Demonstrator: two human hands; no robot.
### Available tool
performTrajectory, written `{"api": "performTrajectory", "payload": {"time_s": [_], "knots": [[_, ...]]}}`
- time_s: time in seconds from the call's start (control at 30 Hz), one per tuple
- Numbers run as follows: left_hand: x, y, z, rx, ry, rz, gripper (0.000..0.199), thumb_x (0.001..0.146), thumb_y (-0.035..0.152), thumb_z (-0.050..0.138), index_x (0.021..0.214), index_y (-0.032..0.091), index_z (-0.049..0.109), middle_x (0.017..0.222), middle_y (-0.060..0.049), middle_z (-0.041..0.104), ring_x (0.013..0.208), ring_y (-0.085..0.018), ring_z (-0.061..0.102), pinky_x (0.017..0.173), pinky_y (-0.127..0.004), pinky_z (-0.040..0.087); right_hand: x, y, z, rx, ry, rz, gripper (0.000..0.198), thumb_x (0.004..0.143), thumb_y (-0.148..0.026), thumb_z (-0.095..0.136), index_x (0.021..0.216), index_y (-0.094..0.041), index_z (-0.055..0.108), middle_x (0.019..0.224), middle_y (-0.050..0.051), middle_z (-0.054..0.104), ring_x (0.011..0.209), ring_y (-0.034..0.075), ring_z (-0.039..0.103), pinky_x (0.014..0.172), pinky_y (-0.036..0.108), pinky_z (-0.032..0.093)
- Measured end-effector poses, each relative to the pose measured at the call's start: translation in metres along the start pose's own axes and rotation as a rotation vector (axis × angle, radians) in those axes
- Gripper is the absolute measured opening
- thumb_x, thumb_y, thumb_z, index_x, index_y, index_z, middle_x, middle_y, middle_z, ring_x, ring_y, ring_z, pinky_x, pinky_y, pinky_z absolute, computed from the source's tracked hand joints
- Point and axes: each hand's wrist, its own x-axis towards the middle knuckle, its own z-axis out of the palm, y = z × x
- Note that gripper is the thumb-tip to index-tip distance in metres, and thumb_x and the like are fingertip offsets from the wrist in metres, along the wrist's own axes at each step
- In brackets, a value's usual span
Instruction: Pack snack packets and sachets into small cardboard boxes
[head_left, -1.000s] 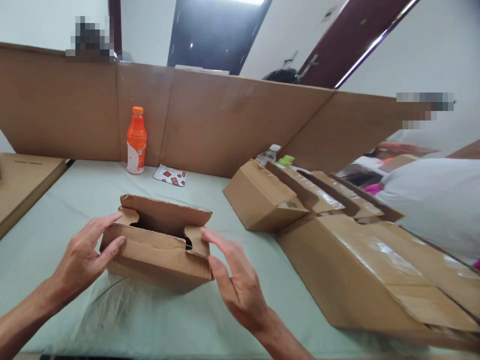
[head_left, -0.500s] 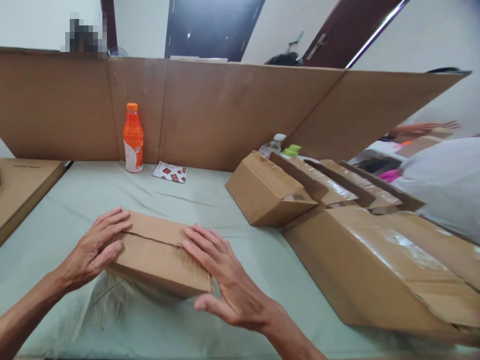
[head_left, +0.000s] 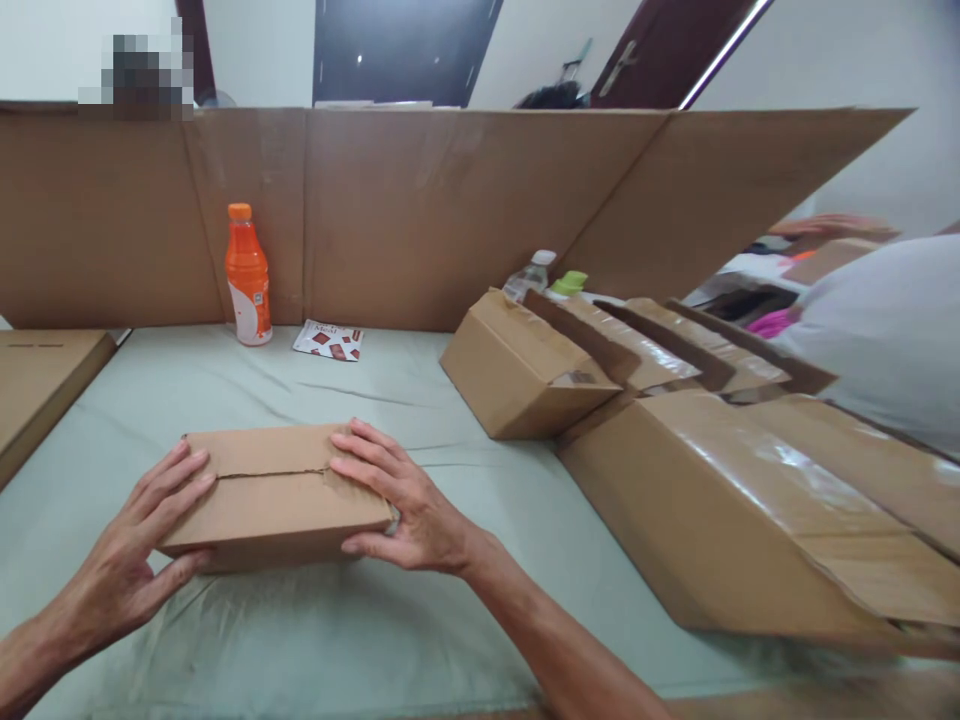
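Observation:
A small closed cardboard box (head_left: 277, 505) rests on the pale green tabletop, its top flaps meeting along a narrow dark seam. My left hand (head_left: 154, 535) grips the box's left end, fingers over the top edge and thumb against the front face. At the opposite end my right hand (head_left: 401, 505) has its fingers on the top near the end of the seam, with the thumb low at the front right corner. The undersides of both palms are hidden.
An orange drink bottle (head_left: 247, 280) and a small packet (head_left: 328, 341) stand and lie before the cardboard screen (head_left: 450, 220). Larger open boxes (head_left: 697, 520) fill the right side. At far left lies a flat box (head_left: 45, 385). A person in white (head_left: 892, 330) is beyond.
The box has turned so its front edge sits nearly level, and shifted slightly left. My left thumb has moved from the top to the front face; my right thumb now reaches the box's front.

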Motion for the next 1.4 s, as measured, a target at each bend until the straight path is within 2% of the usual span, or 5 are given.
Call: {"api": "performTrajectory", "payload": {"time_s": [0.3, 0.57, 0.8, 1.17, 1.4], "knots": [[0.074, 0.009, 0.026, -0.24, -0.135, 0.188, 0.06, 0.106, 0.028, 0.056, 0.162, 0.033, 0.038, 0.171, -0.008, 0.038, 0.162, -0.033, 0.025, 0.127, -0.056, 0.037, -0.06, -0.048, -0.037, -0.389, 0.194, 0.183, 0.058, 0.097, -0.052, 0.065, 0.142, -0.015, 0.058, 0.144, 0.018, 0.066, 0.146, 0.034, 0.051, 0.112, 0.052, 0.047], [0.206, 0.116, 0.166, -0.507, -0.236, 0.018, 0.088, 0.096, 0.028, 0.071, 0.167, 0.016, 0.022, 0.173, -0.023, 0.024, 0.162, -0.038, 0.024, 0.132, -0.06, 0.025, -0.154, -0.105, -0.078, -1.025, 0.287, 0.553, 0.06, 0.103, -0.043, 0.06, 0.154, -0.014, 0.049, 0.135, 0.022, 0.069, 0.126, 0.04, 0.062, 0.103, 0.053, 0.043], [0.203, 0.205, 0.248, -0.525, -0.398, 0.073, 0.05, 0.102, 0.036, 0.069, 0.148, 0.022, 0.054, 0.159, -0.014, 0.048, 0.139, -0.036, 0.054, 0.113, -0.062, 0.049, -0.172, -0.067, -0.082, -1.224, 0.376, 0.718, 0.072, 0.103, -0.047, 0.059, 0.164, -0.017, 0.035, 0.141, 0.025, 0.065, 0.128, 0.043, 0.061, 0.099, 0.054, 0.046], [0.14, 0.17, 0.221, -0.399, -0.625, 0.41, 0.061, 0.098, 0.04, 0.064, 0.154, 0.019, 0.052, 0.168, -0.019, 0.04, 0.158, -0.041, 0.033, 0.127, -0.065, 0.029, -0.174, -0.078, -0.059, -1.092, 0.549, 0.699, 0.072, 0.098, -0.023, 0.063, 0.164, -0.03, 0.037, 0.174, 0.013, 0.029, 0.151, 0.05, 0.04, 0.114, 0.073, 0.038], [0.062, 0.156, 0.165, -0.365, -0.57, 0.495, 0.067, 0.095, 0.044, 0.069, 0.155, 0.021, 0.048, 0.16, -0.018, 0.052, 0.152, -0.036, 0.045, 0.13, -0.055, 0.027, -0.16, -0.095, 0.017, -0.583, 0.257, 0.47, 0.029, 0.097, -0.018, 0.055, 0.123, -0.024, 0.069, 0.148, 0.015, 0.062, 0.126, 0.032, 0.066, 0.093, 0.048, 0.059]]}}
